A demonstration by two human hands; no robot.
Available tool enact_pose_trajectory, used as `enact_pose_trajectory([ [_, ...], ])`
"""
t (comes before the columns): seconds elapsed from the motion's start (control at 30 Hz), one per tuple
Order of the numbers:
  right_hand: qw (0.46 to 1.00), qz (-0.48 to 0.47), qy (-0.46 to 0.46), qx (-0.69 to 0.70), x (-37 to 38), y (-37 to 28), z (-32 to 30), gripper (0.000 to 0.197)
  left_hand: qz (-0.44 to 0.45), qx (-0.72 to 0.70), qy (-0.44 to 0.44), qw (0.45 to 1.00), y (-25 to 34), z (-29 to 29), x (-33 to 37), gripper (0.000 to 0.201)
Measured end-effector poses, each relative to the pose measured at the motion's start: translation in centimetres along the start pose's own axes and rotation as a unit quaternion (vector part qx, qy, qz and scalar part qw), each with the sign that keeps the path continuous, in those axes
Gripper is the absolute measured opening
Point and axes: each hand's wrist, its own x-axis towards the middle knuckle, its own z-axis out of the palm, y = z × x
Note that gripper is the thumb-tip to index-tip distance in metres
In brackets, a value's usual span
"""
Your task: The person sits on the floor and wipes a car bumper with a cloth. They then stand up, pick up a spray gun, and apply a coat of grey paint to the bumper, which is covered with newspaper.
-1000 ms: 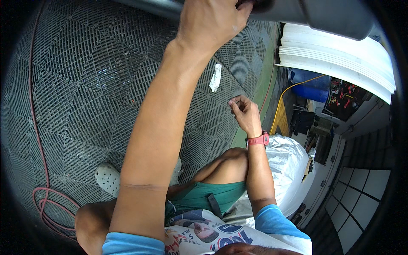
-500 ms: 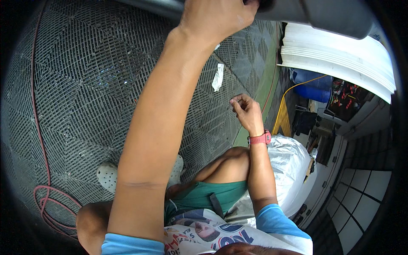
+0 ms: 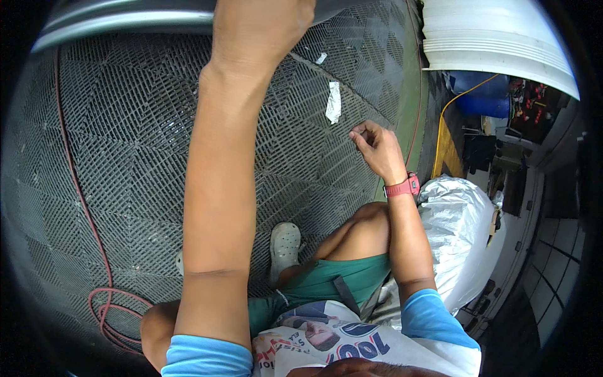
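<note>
Left hand (image 3: 260, 31): fingers cut off by the upper edge; cannot tell how far they close, or on what. Glossy dark panel (image 3: 132, 25) shows either side of it along the top; contact unconfirmed. Right hand (image 3: 382, 151): fingers half curled, no object visible; a tiny pinched one cannot be excluded. White strip (image 3: 333, 102) lies near it on grid matting (image 3: 144, 125). Judgement: steady reach, light pressure, fingertips kept in sight serve best.
</note>
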Motion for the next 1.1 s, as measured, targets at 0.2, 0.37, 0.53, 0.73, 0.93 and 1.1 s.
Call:
enact_pose_trajectory([
  [0.2, 1.000, 0.012, -0.002, 0.027, -0.9, 1.0, -0.8, 0.023, 0.013, -0.007, -0.044, 0.999, -1.7, 0.8, 0.5, 0.014],
  [0.37, 0.998, 0.030, -0.008, 0.051, -1.0, 1.6, -1.1, 0.022, 0.036, 0.050, -0.101, 0.993, -2.5, 0.4, 1.2, 0.016],
  [0.53, 0.997, 0.025, -0.006, 0.069, -0.8, 2.3, -0.9, 0.022, 0.101, 0.074, -0.081, 0.989, -3.3, 0.5, 1.1, 0.016],
  [0.73, 0.996, 0.030, -0.009, 0.083, -0.7, 2.6, -0.6, 0.023, 0.050, 0.072, -0.108, 0.990, -2.5, 0.2, 0.8, 0.014],
  [0.93, 0.996, 0.016, 0.007, 0.091, -0.8, 2.6, -0.7, 0.021, 0.058, 0.113, -0.041, 0.991, -1.1, 0.0, 0.2, 0.016],
  [1.1, 0.994, 0.034, 0.003, 0.108, -1.3, 2.8, -1.2, 0.021, 0.092, 0.126, -0.100, 0.983, -0.5, -0.4, 0.8, 0.014],
])
